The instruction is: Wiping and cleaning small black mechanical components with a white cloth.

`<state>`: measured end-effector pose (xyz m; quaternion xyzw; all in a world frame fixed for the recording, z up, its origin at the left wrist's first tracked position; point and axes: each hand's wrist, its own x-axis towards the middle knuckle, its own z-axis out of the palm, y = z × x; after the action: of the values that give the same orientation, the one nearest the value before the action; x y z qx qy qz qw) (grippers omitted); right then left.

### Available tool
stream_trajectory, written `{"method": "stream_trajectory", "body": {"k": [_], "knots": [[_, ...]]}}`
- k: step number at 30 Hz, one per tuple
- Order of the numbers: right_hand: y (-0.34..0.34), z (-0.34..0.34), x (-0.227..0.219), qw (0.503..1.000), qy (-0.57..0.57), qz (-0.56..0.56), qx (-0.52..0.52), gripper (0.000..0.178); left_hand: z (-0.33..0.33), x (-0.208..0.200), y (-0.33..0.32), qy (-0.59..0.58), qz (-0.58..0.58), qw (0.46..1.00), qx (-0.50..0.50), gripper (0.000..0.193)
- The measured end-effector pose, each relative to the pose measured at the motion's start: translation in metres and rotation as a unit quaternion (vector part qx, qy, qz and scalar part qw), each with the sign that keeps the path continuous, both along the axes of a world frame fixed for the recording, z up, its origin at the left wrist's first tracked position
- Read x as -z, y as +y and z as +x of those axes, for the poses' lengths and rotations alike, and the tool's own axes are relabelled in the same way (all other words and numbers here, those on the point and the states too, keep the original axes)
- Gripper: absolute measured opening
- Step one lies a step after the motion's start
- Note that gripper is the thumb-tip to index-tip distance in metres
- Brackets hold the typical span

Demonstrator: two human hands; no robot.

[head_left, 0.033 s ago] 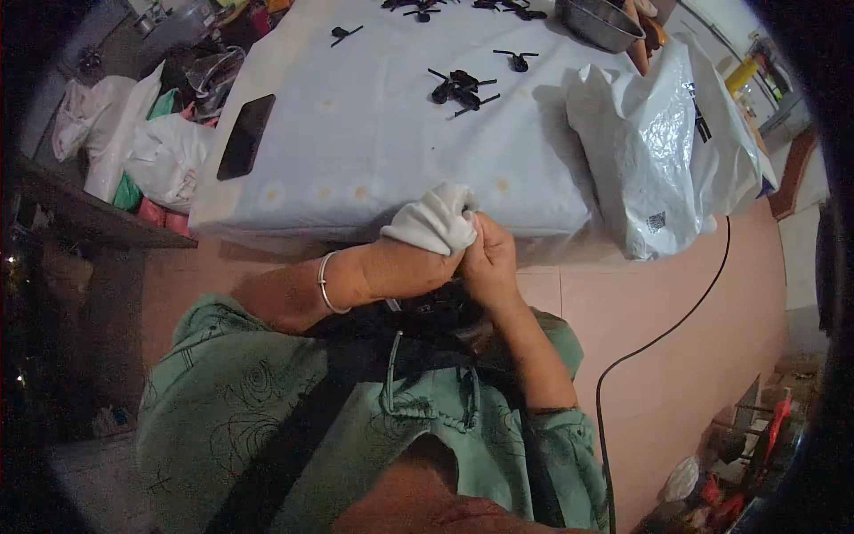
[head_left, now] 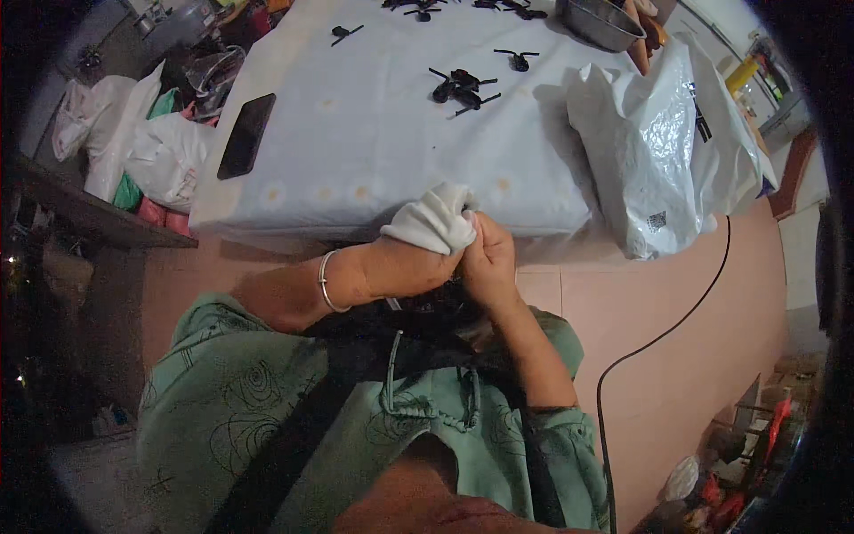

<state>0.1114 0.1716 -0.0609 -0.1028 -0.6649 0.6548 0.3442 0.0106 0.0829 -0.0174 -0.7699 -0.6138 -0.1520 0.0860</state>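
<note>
A bunched white cloth (head_left: 427, 221) is at the front edge of the table, wrapped over the fingers of my left hand (head_left: 409, 270). That hand is closed around it, though most of its fingers are hidden beneath the folds. My right hand (head_left: 491, 265) is closed too, its thumb and fingers pinched together at the cloth's right edge. The two hands meet there. Anything small between the fingertips is too hidden to make out.
On the white-covered table (head_left: 320, 147) lie a dark phone (head_left: 247, 135) and a cluster of small black parts with thin prongs (head_left: 463, 89). A white plastic bag (head_left: 640, 151) stands at the right, near a metal bowl (head_left: 605, 28). A black cable (head_left: 663, 336) crosses the floor.
</note>
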Motion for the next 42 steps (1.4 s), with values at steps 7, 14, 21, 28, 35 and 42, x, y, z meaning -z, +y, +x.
{"method": "stream_trajectory", "body": {"k": [7, 14, 21, 28, 35, 42], "knots": [[0.023, 0.018, -0.018, 0.992, -0.031, -0.122, -0.020, 0.031, -0.024, -0.026, 0.013, -0.361, -0.060, 0.931, -0.003, 0.028], [0.032, 0.010, -0.006, 0.997, -0.075, -0.006, 0.025, 0.034, -0.109, -0.024, 0.092, -0.177, -0.028, 0.960, -0.213, 0.031], [0.035, 0.010, -0.010, 0.996, -0.071, 0.024, 0.046, 0.034, -0.129, 0.006, 0.111, -0.101, 0.075, 0.972, -0.196, 0.019], [0.024, 0.006, -0.016, 0.965, -0.080, 0.209, 0.136, 0.017, -0.082, -0.024, 0.050, -0.162, 0.130, 0.960, -0.187, 0.017], [0.017, 0.001, -0.019, 0.905, -0.059, 0.362, 0.213, 0.013, -0.022, -0.038, 0.021, -0.323, 0.059, 0.939, -0.106, 0.015], [0.016, 0.007, -0.018, 0.960, -0.105, 0.218, 0.143, 0.012, -0.021, -0.029, 0.019, -0.484, -0.040, 0.869, -0.091, 0.022]]}}
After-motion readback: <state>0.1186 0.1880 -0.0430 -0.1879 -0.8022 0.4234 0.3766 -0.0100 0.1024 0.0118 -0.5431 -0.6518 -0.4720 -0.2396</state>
